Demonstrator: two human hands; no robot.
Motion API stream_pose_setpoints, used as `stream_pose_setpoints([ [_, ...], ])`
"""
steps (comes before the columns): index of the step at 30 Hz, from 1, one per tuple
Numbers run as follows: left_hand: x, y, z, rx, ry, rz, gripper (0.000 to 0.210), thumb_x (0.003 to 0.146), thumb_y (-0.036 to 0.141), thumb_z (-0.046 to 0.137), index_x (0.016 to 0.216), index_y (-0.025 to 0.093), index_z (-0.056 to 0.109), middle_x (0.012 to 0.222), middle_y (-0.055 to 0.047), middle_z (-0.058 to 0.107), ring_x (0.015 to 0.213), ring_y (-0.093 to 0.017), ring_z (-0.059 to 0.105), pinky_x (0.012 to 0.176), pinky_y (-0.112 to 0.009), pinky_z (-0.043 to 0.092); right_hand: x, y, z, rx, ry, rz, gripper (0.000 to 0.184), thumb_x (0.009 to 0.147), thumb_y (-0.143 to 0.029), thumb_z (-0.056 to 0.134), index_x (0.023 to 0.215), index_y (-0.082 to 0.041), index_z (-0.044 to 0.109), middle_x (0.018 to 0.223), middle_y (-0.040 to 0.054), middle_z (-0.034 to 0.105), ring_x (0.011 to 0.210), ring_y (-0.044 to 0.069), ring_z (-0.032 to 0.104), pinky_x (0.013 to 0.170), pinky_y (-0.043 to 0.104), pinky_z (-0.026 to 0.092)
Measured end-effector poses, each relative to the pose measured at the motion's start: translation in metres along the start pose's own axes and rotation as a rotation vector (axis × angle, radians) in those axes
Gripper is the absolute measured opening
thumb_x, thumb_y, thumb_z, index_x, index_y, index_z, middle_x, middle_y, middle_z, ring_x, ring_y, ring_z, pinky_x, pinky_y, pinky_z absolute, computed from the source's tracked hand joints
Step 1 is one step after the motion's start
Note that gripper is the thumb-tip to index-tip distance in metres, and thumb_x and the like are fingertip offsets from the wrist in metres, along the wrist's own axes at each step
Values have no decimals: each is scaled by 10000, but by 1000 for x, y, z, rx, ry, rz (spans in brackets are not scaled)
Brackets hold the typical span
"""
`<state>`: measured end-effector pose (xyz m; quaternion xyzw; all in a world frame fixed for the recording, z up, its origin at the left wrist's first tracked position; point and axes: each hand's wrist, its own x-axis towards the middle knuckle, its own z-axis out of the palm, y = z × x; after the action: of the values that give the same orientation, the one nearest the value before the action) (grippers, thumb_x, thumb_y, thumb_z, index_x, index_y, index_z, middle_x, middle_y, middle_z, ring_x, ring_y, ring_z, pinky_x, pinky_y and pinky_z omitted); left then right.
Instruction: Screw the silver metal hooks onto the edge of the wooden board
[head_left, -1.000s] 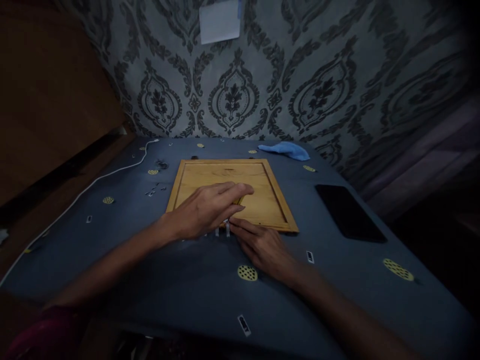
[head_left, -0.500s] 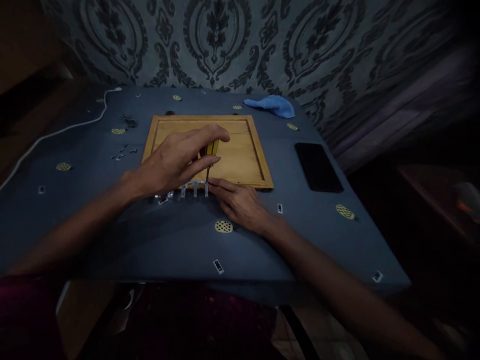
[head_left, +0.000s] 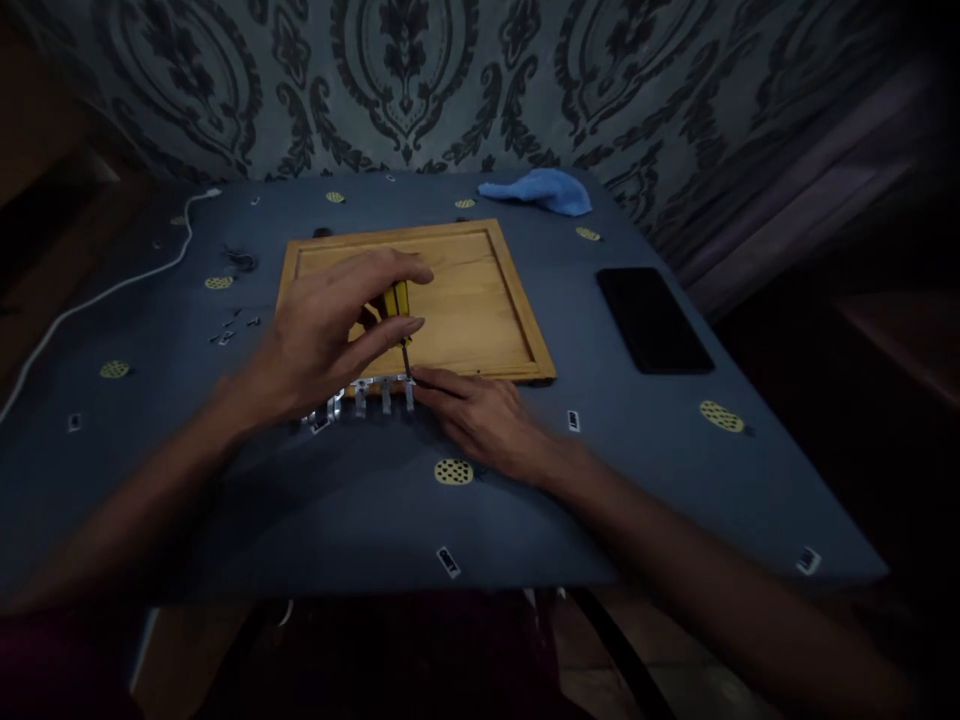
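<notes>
Yellow-handled screwdriver (head_left: 401, 300), mostly hidden a second ago, now shows plainly, gripped by the left hand (head_left: 322, 320).

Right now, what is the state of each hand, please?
Left hand: closed around a yellow-handled screwdriver.
Right hand: fingertips beside the screwdriver's tip; whether they grip anything cannot be told.

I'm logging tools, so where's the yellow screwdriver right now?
Left of centre in the head view, the screwdriver is in the left hand, pointing down at the metal clips by the wooden board.
</notes>
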<state>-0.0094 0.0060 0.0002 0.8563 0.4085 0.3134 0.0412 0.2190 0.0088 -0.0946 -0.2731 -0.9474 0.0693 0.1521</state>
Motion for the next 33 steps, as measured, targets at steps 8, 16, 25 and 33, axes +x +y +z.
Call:
stream_pose_setpoints([
  [8, 1, 3, -5, 1, 5, -18, 304, 990, 324, 644, 1279, 235, 608, 1167, -35, 718, 918, -166, 726, 812, -290, 619, -4, 2, 0, 9, 23, -20, 471, 962, -92, 514, 1406, -193, 631, 1468, 100, 644, 1015, 235, 766, 802, 360, 638],
  [16, 3, 7, -10, -61, -74, -103, 239, 1007, 296, 593, 1241, 244, 609, 1142, -26, 727, 998, -187, 735, 823, -282, 618, -5, 0, -1, 41, 15, -1, 437, 993, -109, 482, 1393, -189, 639, 1474, 93, 641, 1095, 233, 747, 847, 354, 645],
  [25, 6, 5, -10, -72, -68, -10, 276, 1014, 273, 579, 1284, 223, 607, 1137, -35, 755, 945, -187, 734, 787, -285, 584, -5, 0, 0, 75, 6, 3, 492, 988, -79, 464, 1450, -186, 596, 1505, 98, 612, 1167, 245, 723, 881, 390, 657],
  [33, 7, 7, -3, -10, 44, 71, 200, 1037, 308, 574, 1195, 214, 653, 1161, -38, 774, 1104, -209, 744, 920, -308, 610, -5, 0, -5, 72, -17, -13, 457, 1017, -99, 446, 1440, -176, 601, 1516, 94, 603, 1268, 240, 674, 989, 401, 630],
])
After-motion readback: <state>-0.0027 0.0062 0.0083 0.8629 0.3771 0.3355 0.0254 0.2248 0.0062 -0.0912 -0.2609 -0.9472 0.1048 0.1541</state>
